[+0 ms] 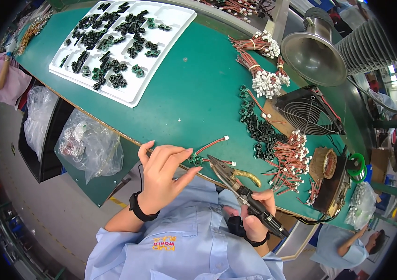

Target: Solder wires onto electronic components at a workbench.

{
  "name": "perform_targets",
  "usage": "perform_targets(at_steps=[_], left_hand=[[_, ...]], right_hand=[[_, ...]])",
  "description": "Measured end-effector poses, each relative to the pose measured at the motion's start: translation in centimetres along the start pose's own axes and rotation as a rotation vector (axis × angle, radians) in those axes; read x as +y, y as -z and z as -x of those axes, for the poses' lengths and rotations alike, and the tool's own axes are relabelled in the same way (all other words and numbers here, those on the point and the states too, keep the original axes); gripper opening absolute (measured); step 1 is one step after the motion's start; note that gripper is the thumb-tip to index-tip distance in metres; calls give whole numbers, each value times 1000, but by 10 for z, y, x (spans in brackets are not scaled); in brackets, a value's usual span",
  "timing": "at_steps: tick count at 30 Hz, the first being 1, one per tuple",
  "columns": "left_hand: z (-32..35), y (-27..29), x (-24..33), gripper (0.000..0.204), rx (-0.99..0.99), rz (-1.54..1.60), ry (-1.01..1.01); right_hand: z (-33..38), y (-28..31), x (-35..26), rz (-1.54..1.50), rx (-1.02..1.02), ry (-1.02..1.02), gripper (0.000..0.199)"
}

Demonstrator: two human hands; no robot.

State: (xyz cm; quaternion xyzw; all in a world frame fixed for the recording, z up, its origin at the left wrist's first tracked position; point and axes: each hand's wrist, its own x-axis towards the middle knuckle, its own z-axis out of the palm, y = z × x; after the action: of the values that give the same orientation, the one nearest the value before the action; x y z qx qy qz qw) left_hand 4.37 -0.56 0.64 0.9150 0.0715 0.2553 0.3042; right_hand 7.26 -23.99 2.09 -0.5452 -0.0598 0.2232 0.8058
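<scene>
Green counter (193, 93), work mid-batch by appearance.
White tray (133, 100) of dark boards (118, 80) and loose wire leads (290, 156) appear outstanding; right hand (259, 214) in closed grip round a plier-like tool (244, 192); left hand (158, 170) in narrow grip, thumb and fingertips pinching one small green circuit board (195, 160) near the counter's edge, two leads (211, 145) seemingly attached.

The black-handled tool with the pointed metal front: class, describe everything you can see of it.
This slender tool has a long dark handle, seemingly plastic, a grey, tapering metal front and a curved, brass-coloured piece beside it. The person's right hand grips the handle. It slants up and leftward, its pointed tip beside the small green part with red wires; whether they touch is unclear.
</scene>
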Motion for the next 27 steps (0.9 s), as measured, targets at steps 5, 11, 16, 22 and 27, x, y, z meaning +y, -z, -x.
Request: perform_targets(at_steps=[5,11,16,22,27], left_hand=[[1,1,-1,35,1,-10,-12],[0,4,-1,35,-5,-17,-12],[0,4,-1,35,-4,-26,-13],[2,2,-1,36,-10,-14,-17],[7,-4,6,40,-24,15,-19]], right_hand=[[8,5,0,110,7,-98,43],[10,8,2,89,-112,-126,40],[10,10,4,118,-119,-113,42],[5,9,10,62,-114,-13,44],[1,-6,13,106,86,60,53]])
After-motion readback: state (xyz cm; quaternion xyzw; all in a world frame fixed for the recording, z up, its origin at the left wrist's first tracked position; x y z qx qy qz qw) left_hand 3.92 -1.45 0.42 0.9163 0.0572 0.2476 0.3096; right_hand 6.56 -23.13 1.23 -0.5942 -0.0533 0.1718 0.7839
